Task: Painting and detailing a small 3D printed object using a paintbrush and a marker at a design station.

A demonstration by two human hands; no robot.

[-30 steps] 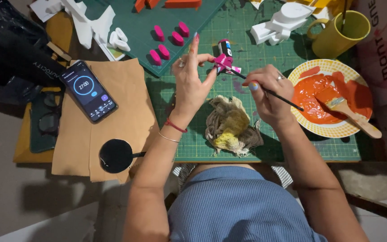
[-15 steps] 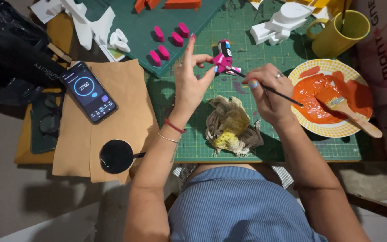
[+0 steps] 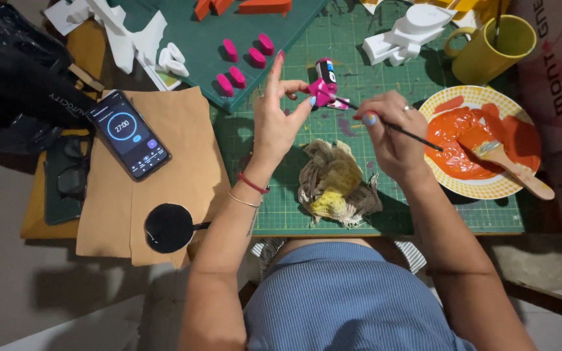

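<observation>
Left hand (image 3: 276, 123): raised above the green cutting mat (image 3: 385, 208), thumb and fingertips pinched on a small pink figure (image 3: 325, 88) with a black top; the other fingers stand straight up. The figure is held clear of the mat, at about 1 o'clock from the left palm.

Right hand (image 3: 390, 133): closed around a thin paintbrush (image 3: 401, 130), its fine end touching the figure's right side. The handle runs toward 4 o'clock, over the edge of the plate (image 3: 482, 190).

The plate, yellow-rimmed, lies at 3 o'clock from the right hand and carries orange paint and a broad wooden-handled brush (image 3: 505, 162). A yellow mug (image 3: 489, 49) stands at 12 o'clock from the plate.

A crumpled rag (image 3: 336, 185), stained yellow, lies on the mat between the forearms, at 6 o'clock from the figure.

Four pink pieces (image 3: 245, 58) rest on a dark green board (image 3: 196, 45) at 11 o'clock from the left hand. White parts (image 3: 408, 32) sit at 12 o'clock from the right hand.

A phone (image 3: 129, 133) with its screen lit lies on brown paper (image 3: 183, 188) at 9 o'clock on the desk.
</observation>
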